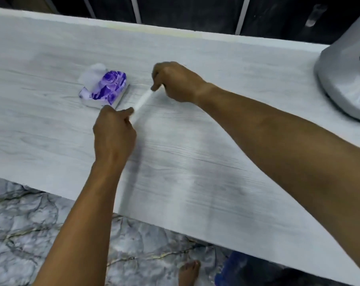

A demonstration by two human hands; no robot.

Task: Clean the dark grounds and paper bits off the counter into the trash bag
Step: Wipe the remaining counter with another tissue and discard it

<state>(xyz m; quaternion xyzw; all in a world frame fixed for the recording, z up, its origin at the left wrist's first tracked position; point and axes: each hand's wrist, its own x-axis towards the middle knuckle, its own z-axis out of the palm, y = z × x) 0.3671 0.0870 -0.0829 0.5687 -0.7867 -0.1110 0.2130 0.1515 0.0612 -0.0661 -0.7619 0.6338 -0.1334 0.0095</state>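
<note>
Both my hands pinch a white tissue [143,100] stretched between them just above the pale wood-grain counter [195,151]. My left hand [113,129] grips its near end, my right hand [175,81] its far end. Just left of the hands lies a purple-and-white floral tissue pack [106,87], with a white sheet sticking out of its far side. No dark grounds, paper bits or trash bag can be made out; the picture is motion-blurred.
A grey rounded appliance base [344,79] stands at the counter's right end. Below the counter's near edge is a marble-patterned floor [30,234], a bare foot [189,271] and something blue [232,269].
</note>
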